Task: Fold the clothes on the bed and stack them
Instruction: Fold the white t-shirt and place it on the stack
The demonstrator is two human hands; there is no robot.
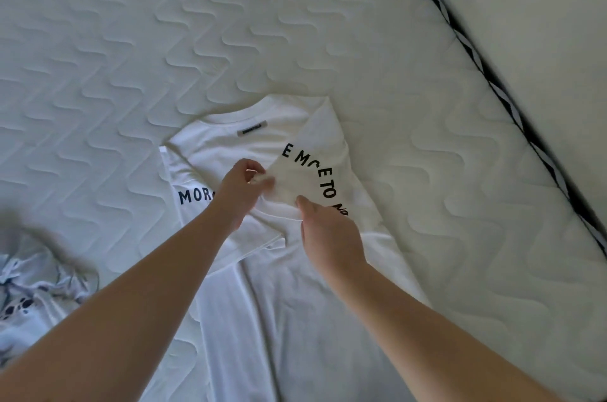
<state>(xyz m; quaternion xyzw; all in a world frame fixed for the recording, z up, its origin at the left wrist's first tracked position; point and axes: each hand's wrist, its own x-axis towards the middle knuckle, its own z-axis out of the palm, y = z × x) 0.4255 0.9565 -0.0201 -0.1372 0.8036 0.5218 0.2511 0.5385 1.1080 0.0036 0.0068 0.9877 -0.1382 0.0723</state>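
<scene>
A white T-shirt with black lettering lies spread on the quilted mattress, its collar pointing away from me. The right shoulder part is folded inward over the chest, so the letters curve across the flap. My left hand pinches the tip of that folded flap between thumb and fingers. My right hand pinches the flap's lower edge a little closer to me. The shirt's lower part runs down between my forearms and out of view.
A crumpled pale grey garment with dark spots lies at the left edge of the bed. The mattress's black-and-white piping runs diagonally at the right, with a pale wall beyond it.
</scene>
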